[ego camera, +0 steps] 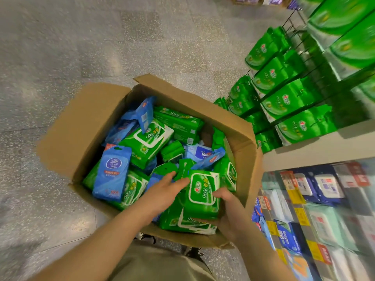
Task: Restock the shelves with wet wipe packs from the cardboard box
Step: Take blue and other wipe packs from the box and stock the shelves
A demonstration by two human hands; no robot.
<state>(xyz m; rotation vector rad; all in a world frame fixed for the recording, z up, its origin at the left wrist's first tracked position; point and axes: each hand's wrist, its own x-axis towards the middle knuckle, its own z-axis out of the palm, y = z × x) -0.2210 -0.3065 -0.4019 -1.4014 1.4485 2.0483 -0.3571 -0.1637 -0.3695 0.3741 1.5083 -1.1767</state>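
Head view: cardboard box (pixel 85 126) sits on open floor (pixel 60 47), shelves (pixel 316 147) close on the right; my left grip (pixel 164 191) reaches in wide, my right grip (pixel 227 201) holding a green wipe pack (pixel 203 191) inside the box

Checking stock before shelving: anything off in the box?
Packs in the cardboard box lie jumbled, blue and green mixed, some on edge, like the blue pack. The left flap's edge is ragged. No spill or burst pack visible.
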